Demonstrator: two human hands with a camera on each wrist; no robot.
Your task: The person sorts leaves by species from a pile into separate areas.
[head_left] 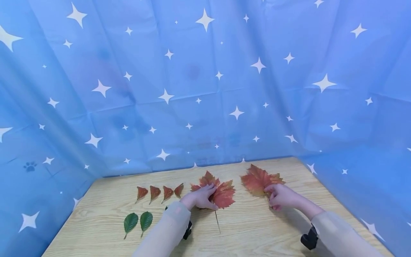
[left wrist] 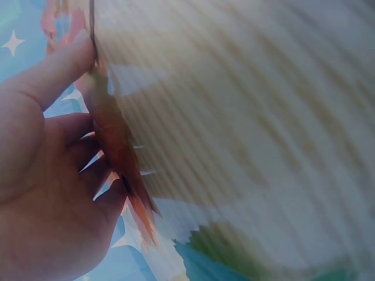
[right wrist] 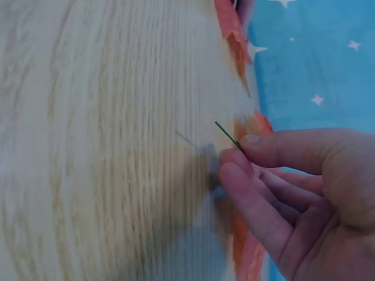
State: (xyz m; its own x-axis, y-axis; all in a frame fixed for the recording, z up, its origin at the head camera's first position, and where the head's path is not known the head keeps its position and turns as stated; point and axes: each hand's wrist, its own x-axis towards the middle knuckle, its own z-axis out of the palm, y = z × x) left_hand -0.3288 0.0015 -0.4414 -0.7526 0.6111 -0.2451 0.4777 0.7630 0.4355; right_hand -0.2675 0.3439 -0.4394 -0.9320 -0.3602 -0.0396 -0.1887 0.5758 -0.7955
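Observation:
Toward the back of the wooden table, my left hand (head_left: 201, 197) rests on a red-orange maple leaf (head_left: 224, 194). Its fingers are spread fairly straight across the leaf, and the thumb touches it near the thin stem. That stem points toward the near edge. Farther right, my right hand (head_left: 280, 196) pinches the stem of a second red-orange maple leaf (head_left: 257, 180) between thumb and fingers. In the right wrist view, the green tip of the stem (right wrist: 225, 133) sticks out past the fingertips. The blade of this leaf spreads beyond the hand, toward the backdrop.
Several small reddish leaves (head_left: 155, 192) form a row at the left. Nearer lie two green leaves (head_left: 130, 222), and another green leaf (left wrist: 214, 257) shows in the left wrist view, mostly hidden by the forearm in the head view. A blue starry curtain (head_left: 192, 89) surrounds the table (head_left: 244, 235).

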